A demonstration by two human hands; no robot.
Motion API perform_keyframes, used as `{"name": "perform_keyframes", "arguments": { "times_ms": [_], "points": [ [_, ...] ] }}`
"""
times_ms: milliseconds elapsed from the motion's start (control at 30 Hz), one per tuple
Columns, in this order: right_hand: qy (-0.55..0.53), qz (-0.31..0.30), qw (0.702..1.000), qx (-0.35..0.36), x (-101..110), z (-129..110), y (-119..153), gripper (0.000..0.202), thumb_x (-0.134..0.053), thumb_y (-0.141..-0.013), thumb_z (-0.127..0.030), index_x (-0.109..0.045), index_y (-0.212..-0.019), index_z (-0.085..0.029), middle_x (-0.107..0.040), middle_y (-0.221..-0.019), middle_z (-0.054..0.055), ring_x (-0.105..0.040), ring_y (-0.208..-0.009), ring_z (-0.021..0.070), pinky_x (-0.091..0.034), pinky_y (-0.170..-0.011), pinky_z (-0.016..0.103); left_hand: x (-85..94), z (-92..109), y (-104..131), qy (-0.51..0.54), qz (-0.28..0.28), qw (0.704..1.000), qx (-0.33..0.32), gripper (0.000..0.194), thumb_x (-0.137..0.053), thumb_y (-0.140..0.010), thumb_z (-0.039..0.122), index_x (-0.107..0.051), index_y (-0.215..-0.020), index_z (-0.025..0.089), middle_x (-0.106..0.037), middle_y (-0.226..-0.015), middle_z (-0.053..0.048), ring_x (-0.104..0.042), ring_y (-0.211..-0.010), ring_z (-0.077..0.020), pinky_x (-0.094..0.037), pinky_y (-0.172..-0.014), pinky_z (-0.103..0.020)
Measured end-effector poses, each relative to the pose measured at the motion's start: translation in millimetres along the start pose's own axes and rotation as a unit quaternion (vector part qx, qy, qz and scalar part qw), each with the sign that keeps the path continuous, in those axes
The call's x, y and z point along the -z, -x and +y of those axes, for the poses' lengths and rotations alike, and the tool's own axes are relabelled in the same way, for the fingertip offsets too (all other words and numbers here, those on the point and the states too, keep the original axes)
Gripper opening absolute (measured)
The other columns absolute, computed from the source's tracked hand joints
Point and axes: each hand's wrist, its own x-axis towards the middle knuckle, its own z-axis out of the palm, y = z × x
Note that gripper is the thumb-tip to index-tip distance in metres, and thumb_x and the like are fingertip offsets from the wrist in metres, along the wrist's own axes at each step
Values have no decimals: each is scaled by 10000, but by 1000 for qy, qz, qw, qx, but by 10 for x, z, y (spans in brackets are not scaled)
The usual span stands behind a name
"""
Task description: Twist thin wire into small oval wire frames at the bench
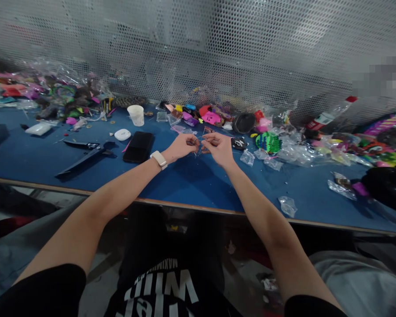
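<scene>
My left hand (pixel 185 145), with a pale band on its wrist, is closed in a pinch above the blue table (pixel 191 182). Facing it a short way off, my right hand (pixel 218 147) also has its fingertips pinched together. Fine, pale strands (pixel 200 141), like thin thread or line, run between the fingertips of both hands. Their exact kind is too small to make out. Just beyond the hands lie small clear plastic pieces. Beside my right hand sits a black item with white marks (pixel 239 143). A black phone (pixel 138 146) lies left of my left wrist.
Black bladed tools (pixel 86 154) lie at the left, near a white rounded case (pixel 122 134) and a white cup (pixel 136 115). Colourful pieces and clear bags line the perforated metal wall (pixel 185 48). A red-capped bottle (pixel 330 115) leans at right. A clear bag (pixel 287 206) lies near the front edge.
</scene>
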Motion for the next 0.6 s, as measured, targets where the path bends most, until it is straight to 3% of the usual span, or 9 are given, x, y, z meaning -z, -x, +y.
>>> {"name": "perform_keyframes", "arguments": {
  "times_ms": [233,600],
  "points": [
    [2,-6,1000,-4,40,-45,1,554,-1005,-762,-686,-799,-1061,-268,-753,-877,26,-810,-800,253,-765,-713,448,-2,-51,-8,-45,19,998,-33,47,-802,-857,160,-774,-885,185,-762,-818,-40,-663,-750,-159,-516,-725,-319],
    [-25,1,1000,-14,18,-77,11,561,-1040,-733,-660,-791,-1045,-264,-758,-939,33,-811,-813,249,-784,-750,475,5,-8,-6,-39,23,998,-48,49,-797,-904,190,-775,-860,188,-798,-874,-52,-670,-797,-159,-559,-788,-334]
  ]
}}
